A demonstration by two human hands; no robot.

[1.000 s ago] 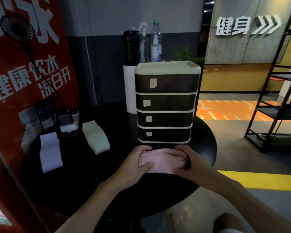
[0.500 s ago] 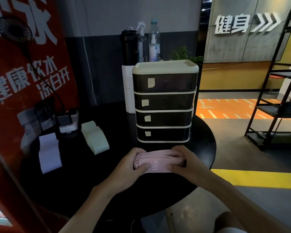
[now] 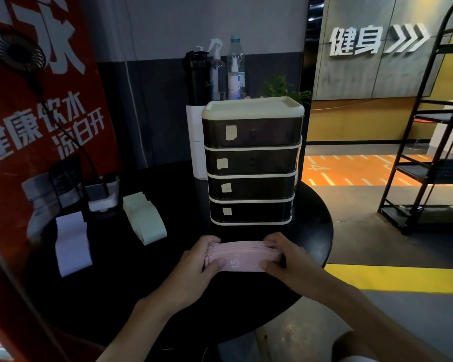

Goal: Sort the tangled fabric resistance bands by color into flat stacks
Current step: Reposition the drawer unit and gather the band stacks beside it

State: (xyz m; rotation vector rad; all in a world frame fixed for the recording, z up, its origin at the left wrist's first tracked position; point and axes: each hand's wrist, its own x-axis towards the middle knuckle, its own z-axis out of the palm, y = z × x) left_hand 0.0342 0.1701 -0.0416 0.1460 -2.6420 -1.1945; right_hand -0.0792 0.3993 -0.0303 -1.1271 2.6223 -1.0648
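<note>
- Clasping pink stack (image 3: 246, 257) by both ends: left hand (image 3: 194, 262) left, right hand (image 3: 293, 259) right, thumbs on top.
- Flat, layered, "15" printed on top.
- Near side of table (image 3: 131, 291), before drawers (image 3: 251, 163).

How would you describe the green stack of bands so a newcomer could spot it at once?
Find the round black table and the dark drawer tower on it. Two flat stacks lie left of the tower; the green stack is nearer the tower, pale mint, unlike the lilac stack beside the red banner.
</note>
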